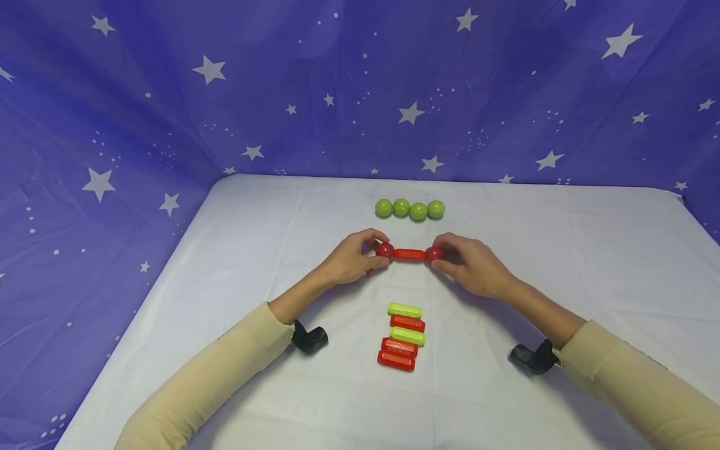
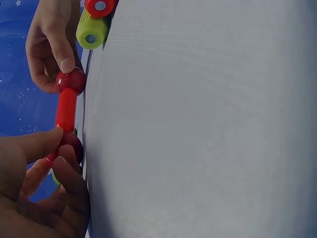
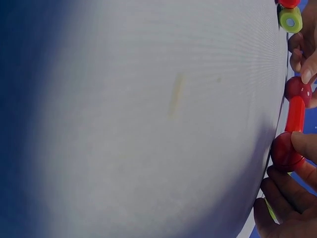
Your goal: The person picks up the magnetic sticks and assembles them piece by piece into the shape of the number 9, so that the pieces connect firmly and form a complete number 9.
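Starry blue backdrop (image 1: 337,75), white tablecloth (image 1: 472,394), left hand (image 1: 350,259) and right hand (image 1: 475,266) pinching red balls (image 1: 385,250)

Glossy plastic-looking red balls (image 1: 434,255), shiny smooth green balls (image 1: 419,211), ridged plastic-looking rods (image 1: 407,336), wrinkled matt white cloth (image 1: 270,387)

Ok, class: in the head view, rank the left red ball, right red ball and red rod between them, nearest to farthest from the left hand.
From the left hand:
1. Left red ball, pinched by that hand.
2. Red rod, in the middle.
3. Right red ball, at the far end, pinched by the right hand.
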Demonstrator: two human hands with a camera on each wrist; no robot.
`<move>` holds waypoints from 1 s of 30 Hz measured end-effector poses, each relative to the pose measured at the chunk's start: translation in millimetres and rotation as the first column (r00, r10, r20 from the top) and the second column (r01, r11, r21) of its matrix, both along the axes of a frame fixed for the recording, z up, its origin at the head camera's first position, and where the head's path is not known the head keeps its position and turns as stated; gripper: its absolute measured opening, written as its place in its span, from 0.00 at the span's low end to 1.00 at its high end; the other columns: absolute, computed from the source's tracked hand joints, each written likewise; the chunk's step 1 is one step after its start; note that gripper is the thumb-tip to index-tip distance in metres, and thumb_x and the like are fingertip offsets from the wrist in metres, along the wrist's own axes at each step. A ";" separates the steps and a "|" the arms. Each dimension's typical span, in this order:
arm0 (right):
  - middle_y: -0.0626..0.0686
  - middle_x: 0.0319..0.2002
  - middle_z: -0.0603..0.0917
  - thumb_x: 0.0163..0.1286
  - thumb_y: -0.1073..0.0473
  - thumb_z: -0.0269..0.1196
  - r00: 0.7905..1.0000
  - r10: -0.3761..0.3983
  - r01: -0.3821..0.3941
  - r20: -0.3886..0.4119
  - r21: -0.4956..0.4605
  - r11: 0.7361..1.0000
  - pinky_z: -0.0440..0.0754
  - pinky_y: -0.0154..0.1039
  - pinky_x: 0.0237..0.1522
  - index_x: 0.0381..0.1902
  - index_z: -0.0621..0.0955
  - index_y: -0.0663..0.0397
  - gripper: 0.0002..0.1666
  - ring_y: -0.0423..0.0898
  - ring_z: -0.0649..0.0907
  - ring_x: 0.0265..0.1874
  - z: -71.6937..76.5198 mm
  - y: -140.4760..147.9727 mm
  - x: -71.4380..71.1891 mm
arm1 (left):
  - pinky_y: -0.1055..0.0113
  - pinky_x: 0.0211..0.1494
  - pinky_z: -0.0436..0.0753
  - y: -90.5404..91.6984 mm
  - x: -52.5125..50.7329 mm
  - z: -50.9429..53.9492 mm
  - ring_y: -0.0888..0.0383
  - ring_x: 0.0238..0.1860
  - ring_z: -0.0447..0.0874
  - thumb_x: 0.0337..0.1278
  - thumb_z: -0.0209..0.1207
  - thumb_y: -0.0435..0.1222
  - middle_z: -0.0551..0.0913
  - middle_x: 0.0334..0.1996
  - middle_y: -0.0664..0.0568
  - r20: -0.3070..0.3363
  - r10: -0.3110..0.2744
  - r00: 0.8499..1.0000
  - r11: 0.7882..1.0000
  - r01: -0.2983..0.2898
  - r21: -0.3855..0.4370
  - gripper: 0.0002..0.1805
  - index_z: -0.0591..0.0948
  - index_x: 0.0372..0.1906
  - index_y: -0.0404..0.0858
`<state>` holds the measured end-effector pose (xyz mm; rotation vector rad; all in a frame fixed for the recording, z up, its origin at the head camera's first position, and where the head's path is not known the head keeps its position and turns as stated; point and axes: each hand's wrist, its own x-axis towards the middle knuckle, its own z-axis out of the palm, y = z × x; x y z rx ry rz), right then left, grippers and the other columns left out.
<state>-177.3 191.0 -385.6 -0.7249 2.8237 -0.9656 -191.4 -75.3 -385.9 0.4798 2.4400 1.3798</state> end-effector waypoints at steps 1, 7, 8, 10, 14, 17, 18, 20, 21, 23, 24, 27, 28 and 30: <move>0.53 0.44 0.84 0.65 0.63 0.68 1.000 -0.001 0.001 0.001 0.000 1.000 0.78 0.53 0.51 0.52 0.79 0.58 0.18 0.51 0.81 0.44 0.0 0.0 -0.1 | 0.68 0.27 0.76 0.0 0.0 -0.1 0.56 0.26 0.79 0.60 0.65 0.32 0.81 0.45 0.46 -0.001 0.000 1.000 1.000 0.000 0.000 0.20 0.77 0.57 0.38; 0.52 0.44 0.84 0.65 0.63 0.68 1.000 -0.003 0.003 0.002 0.008 1.000 0.78 0.52 0.50 0.52 0.79 0.58 0.18 0.50 0.81 0.44 0.1 0.4 -0.7 | 0.68 0.27 0.76 0.2 -0.9 -1.3 0.56 0.26 0.79 0.60 0.65 0.32 0.81 0.44 0.46 0.000 -0.001 1.000 1.000 0.001 0.011 0.20 0.77 0.57 0.37; 0.52 0.43 0.84 0.65 0.63 0.68 1.000 -0.003 0.003 0.001 0.006 1.000 0.78 0.52 0.50 0.52 0.79 0.57 0.18 0.50 0.81 0.44 0.2 0.4 -0.8 | 0.68 0.27 0.76 0.2 -0.9 -1.2 0.56 0.26 0.79 0.60 0.65 0.32 0.81 0.44 0.46 0.000 -0.001 1.000 1.000 0.001 0.012 0.20 0.77 0.57 0.37; 0.52 0.43 0.84 0.65 0.63 0.68 1.000 -0.003 0.003 0.002 0.002 1.000 0.78 0.51 0.50 0.52 0.79 0.57 0.18 0.50 0.81 0.43 0.0 0.5 -0.9 | 0.68 0.28 0.76 -0.1 -0.7 -0.6 0.57 0.27 0.79 0.60 0.65 0.32 0.81 0.45 0.46 0.002 -0.005 1.000 1.000 0.005 0.011 0.21 0.77 0.58 0.37; 0.52 0.43 0.84 0.65 0.63 0.68 1.000 0.001 -0.001 0.004 -0.001 1.000 0.78 0.51 0.50 0.52 0.79 0.57 0.18 0.50 0.81 0.44 -0.3 0.4 -1.1 | 0.68 0.29 0.77 -2.3 0.6 2.1 0.56 0.27 0.80 0.60 0.65 0.33 0.81 0.50 0.45 -0.001 -0.003 1.000 1.000 0.003 -0.014 0.23 0.77 0.60 0.37; 0.52 0.43 0.84 0.65 0.63 0.68 1.000 0.004 -0.004 0.003 -0.001 1.000 0.78 0.52 0.51 0.52 0.79 0.57 0.18 0.50 0.81 0.44 -0.5 0.3 -1.3 | 0.67 0.29 0.77 -4.6 2.4 4.2 0.56 0.28 0.81 0.60 0.65 0.34 0.80 0.54 0.43 -0.026 0.025 0.999 0.999 -0.026 -0.032 0.23 0.77 0.61 0.36; 0.52 0.43 0.84 0.65 0.63 0.68 1.000 0.004 -0.004 0.002 -0.001 1.000 0.78 0.52 0.51 0.51 0.79 0.57 0.18 0.50 0.81 0.44 -0.4 0.3 -1.2 | 0.66 0.29 0.78 -4.9 3.3 4.8 0.55 0.28 0.81 0.61 0.65 0.34 0.79 0.54 0.43 -0.038 0.039 0.999 0.999 -0.040 -0.033 0.23 0.77 0.61 0.36; 0.52 0.43 0.84 0.64 0.64 0.68 1.000 0.000 0.000 -0.001 0.002 1.000 0.78 0.52 0.51 0.51 0.79 0.57 0.17 0.50 0.81 0.43 -0.2 0.5 -1.2 | 0.66 0.30 0.77 -4.4 5.7 5.7 0.56 0.29 0.80 0.60 0.65 0.35 0.80 0.51 0.44 -0.080 0.069 0.994 0.997 -0.072 -0.035 0.21 0.79 0.58 0.36; 0.52 0.43 0.84 0.64 0.64 0.68 1.000 -0.003 0.003 -0.002 0.003 1.000 0.78 0.52 0.51 0.51 0.79 0.57 0.17 0.50 0.81 0.43 -0.1 0.7 -1.0 | 0.66 0.30 0.77 -3.6 7.4 6.2 0.56 0.29 0.78 0.60 0.66 0.36 0.80 0.48 0.45 -0.098 0.082 0.992 0.996 -0.086 -0.034 0.20 0.80 0.56 0.37; 0.52 0.43 0.84 0.64 0.64 0.68 1.000 -0.006 0.006 0.001 0.004 1.000 0.78 0.52 0.51 0.51 0.79 0.57 0.18 0.50 0.81 0.44 -0.1 0.9 -1.0 | 0.66 0.30 0.74 -1.7 12.4 8.0 0.56 0.28 0.75 0.59 0.66 0.37 0.81 0.42 0.48 -0.122 0.085 0.989 0.996 -0.088 -0.025 0.17 0.82 0.53 0.38; 0.52 0.43 0.84 0.64 0.64 0.68 1.000 -0.006 0.006 0.004 0.002 1.000 0.78 0.53 0.51 0.51 0.79 0.57 0.17 0.50 0.81 0.44 -0.2 1.0 -1.0 | 0.66 0.30 0.73 -0.3 15.4 8.9 0.57 0.27 0.74 0.59 0.67 0.37 0.80 0.39 0.49 -0.123 0.071 0.990 0.997 -0.074 -0.021 0.16 0.83 0.52 0.38; 0.52 0.44 0.84 0.65 0.64 0.68 1.000 -0.002 0.002 0.009 -0.005 1.000 0.78 0.52 0.51 0.51 0.79 0.57 0.18 0.50 0.81 0.44 -0.8 0.9 -1.3 | 0.67 0.29 0.73 4.2 26.5 12.7 0.57 0.24 0.72 0.60 0.66 0.37 0.80 0.34 0.53 -0.086 -0.017 0.996 1.000 0.016 -0.022 0.15 0.83 0.50 0.39; 0.52 0.44 0.84 0.65 0.64 0.68 1.000 0.000 0.000 0.008 -0.007 1.000 0.78 0.52 0.51 0.51 0.79 0.57 0.18 0.50 0.81 0.44 -1.1 0.7 -1.5 | 0.67 0.29 0.73 5.9 30.6 14.2 0.56 0.24 0.72 0.60 0.66 0.37 0.80 0.34 0.54 -0.068 -0.058 0.996 0.998 0.056 -0.027 0.15 0.83 0.51 0.39; 0.52 0.43 0.84 0.64 0.64 0.68 1.000 0.001 -0.001 0.002 -0.010 1.000 0.78 0.52 0.51 0.51 0.79 0.57 0.17 0.50 0.81 0.44 -1.4 0.5 -1.9 | 0.67 0.31 0.75 9.5 37.7 15.8 0.57 0.25 0.74 0.60 0.66 0.38 0.80 0.34 0.55 -0.042 -0.136 0.990 0.990 0.134 -0.045 0.15 0.83 0.51 0.39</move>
